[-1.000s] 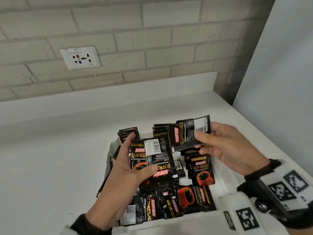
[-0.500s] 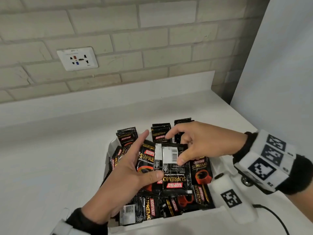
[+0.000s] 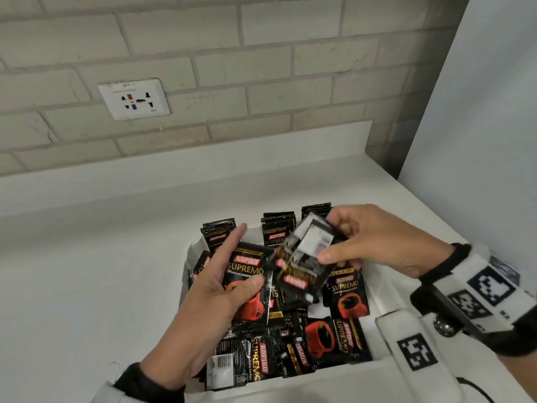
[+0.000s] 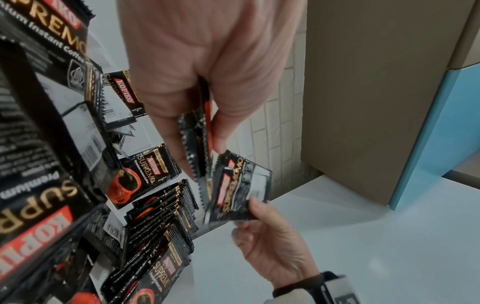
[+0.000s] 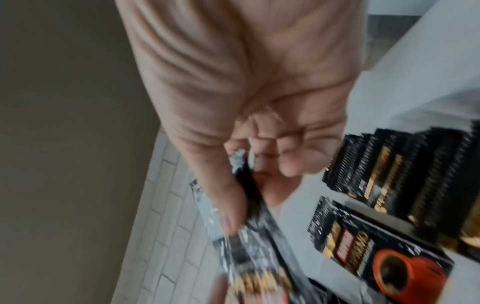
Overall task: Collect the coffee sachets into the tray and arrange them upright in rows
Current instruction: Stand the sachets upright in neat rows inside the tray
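Observation:
A white tray (image 3: 293, 383) on the counter holds several black Kopiko coffee sachets, some lying loose (image 3: 331, 337), others upright in rows at the far end (image 3: 277, 225). My left hand (image 3: 223, 283) grips a small stack of sachets (image 3: 247, 271) above the tray, thumb on the front, seen edge-on as a stack (image 4: 200, 148) in the left wrist view. Just right of it, my right hand (image 3: 363, 245) pinches a blurred single sachet (image 3: 302, 263), back side with barcode showing, also seen as the sachet (image 4: 239, 191) and the pinched sachet (image 5: 249, 236) in the wrist views.
The white counter (image 3: 87, 271) lies left of the tray, with a brick wall and a socket plate (image 3: 134, 98) behind. A white panel (image 3: 479, 112) stands at the right. A white marker block (image 3: 412, 347) with a cable sits at the tray's right rim.
My right hand has turned and lifted its sachet away from the left hand's stack, tilting it; the front of the stack's top sachet is now uncovered. The left hand barely moved.

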